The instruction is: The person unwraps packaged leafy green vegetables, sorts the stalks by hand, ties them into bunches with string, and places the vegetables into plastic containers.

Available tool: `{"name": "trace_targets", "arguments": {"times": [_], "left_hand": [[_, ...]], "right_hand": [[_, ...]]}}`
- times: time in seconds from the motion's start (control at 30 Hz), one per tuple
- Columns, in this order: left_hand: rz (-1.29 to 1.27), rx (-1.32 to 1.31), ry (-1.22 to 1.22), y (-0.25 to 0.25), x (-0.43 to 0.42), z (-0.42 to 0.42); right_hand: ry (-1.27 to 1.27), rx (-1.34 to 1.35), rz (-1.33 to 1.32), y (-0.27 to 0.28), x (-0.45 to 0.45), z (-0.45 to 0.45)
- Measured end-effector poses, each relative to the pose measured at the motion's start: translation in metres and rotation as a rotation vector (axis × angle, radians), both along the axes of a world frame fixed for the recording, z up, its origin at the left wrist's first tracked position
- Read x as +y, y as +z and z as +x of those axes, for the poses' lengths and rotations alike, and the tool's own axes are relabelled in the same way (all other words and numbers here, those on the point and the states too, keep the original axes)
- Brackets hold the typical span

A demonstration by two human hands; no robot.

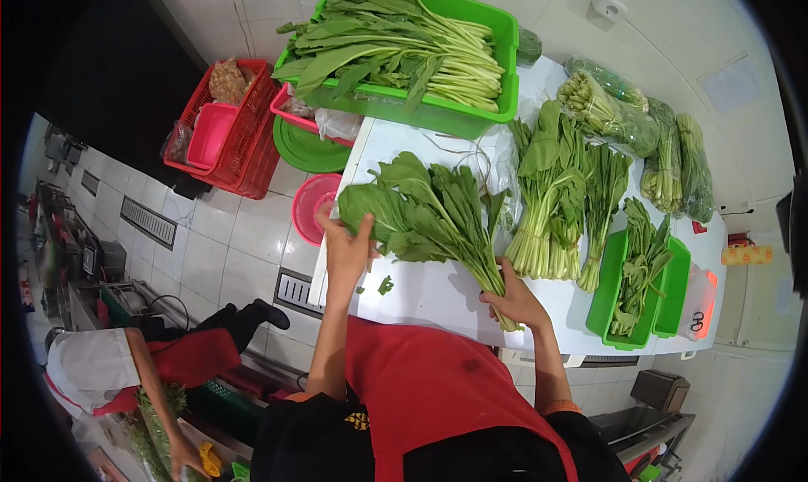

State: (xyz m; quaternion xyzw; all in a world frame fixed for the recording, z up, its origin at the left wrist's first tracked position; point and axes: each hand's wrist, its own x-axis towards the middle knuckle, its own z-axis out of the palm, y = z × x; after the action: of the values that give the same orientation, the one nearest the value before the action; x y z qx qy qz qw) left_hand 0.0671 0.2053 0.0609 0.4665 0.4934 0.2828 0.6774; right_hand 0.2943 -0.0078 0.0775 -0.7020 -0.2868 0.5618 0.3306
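Note:
A bunch of long-stemmed leafy greens (450,209) lies across the white table in front of me, leaves to the left and pale stems pointing toward my body. My right hand (515,301) is closed around the stems near their cut ends. At the leafy end, my left hand (347,246) pinches a broad leaf between thumb and fingers; part of its grip is hidden. Small leaf scraps (385,285) lie on the table between my hands. Just right of the bunch sits a pile of similar greens (543,196) with stems toward me.
A green crate (471,122) heaped with greens stands at the table's back. Bagged vegetables (606,116) line the far right, with a small green bin (602,301) nearer. Red baskets (257,166) and a pink tub (307,204) are left. A co-worker (126,368) bends at lower left.

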Motion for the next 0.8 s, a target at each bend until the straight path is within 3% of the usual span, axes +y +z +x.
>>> {"name": "trace_targets", "arguments": {"times": [0.07, 0.13, 0.2, 0.3, 0.37, 0.43, 0.5, 0.67, 0.73, 0.8], "left_hand": [[0.854, 0.683, 0.350, -0.012, -0.006, 0.004], [0.898, 0.563, 0.387, -0.013, -0.018, 0.008], [1.034, 0.316, -0.334, -0.011, -0.031, 0.014], [1.223, 0.462, -0.462, -0.011, -0.054, 0.023], [1.233, 0.468, -0.436, -0.024, -0.054, 0.027], [1.240, 0.480, -0.411, -0.039, -0.053, 0.027], [1.287, 0.487, -0.511, -0.049, -0.043, 0.022], [1.372, 0.300, -0.440, -0.006, -0.021, 0.006], [0.949, 0.052, -0.512, -0.008, -0.013, -0.001], [0.869, 0.131, -0.567, 0.001, -0.015, -0.005]], "right_hand": [[-0.027, 0.002, 0.012, -0.005, -0.004, 0.000], [-0.204, 0.304, -0.008, -0.006, -0.006, 0.000], [-0.261, 0.457, -0.019, -0.008, -0.007, 0.003], [-0.327, 0.738, 0.030, -0.021, -0.010, 0.005], [-0.352, 0.862, 0.093, -0.018, -0.010, 0.004], [-0.265, 0.569, 0.086, -0.010, -0.008, -0.002], [-0.330, 0.524, 0.067, -0.006, -0.002, -0.006], [-0.510, 0.448, 0.069, -0.003, -0.002, -0.008], [-0.481, 0.464, 0.131, -0.007, -0.003, -0.007], [-0.424, 0.488, 0.111, -0.005, -0.002, -0.001]]}}
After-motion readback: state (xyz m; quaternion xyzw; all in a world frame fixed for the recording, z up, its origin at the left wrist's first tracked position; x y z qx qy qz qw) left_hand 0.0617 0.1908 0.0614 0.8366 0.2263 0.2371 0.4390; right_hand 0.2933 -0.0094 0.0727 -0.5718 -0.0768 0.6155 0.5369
